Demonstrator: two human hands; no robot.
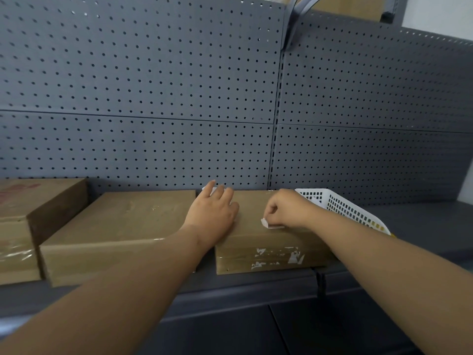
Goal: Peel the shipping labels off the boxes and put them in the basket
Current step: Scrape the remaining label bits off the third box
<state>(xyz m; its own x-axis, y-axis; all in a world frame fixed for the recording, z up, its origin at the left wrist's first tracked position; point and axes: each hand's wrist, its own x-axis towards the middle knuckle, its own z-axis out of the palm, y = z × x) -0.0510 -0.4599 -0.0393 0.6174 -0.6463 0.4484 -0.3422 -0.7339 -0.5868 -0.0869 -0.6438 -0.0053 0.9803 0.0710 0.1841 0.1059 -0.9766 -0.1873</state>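
Three brown cardboard boxes sit in a row on a dark grey shelf (422, 226) backed by a grey pegboard (153, 98). The left hand (213, 210) lies flat on top of the right box (256, 242), near its left edge, with the fingers straight and reaching toward the far corner; its grip is apart and it holds nothing, only presses on the cardboard. A small white scrap shows just past those fingertips, too hidden to tell what it is. The right hand (286, 211) is curled over the near top edge of the same box, its grip clamped on a white label (268, 224), pinched between thumb and fingers. One end of the label is lifted and curls up, while the rest lies along the box edge under the hand. On the front face of this box, torn white label scraps (279, 257) are stuck to the tape. The middle box (122, 226) stands just beside it on the left, its top taped and shiny, with the left forearm crossing its near right corner. The left box (38, 201) is taller, has faint red print on top and is cut off by the picture's edge. A white plastic basket (343, 206) with a grid of holes stands just beside the right box, behind the right wrist, tilted in the view.
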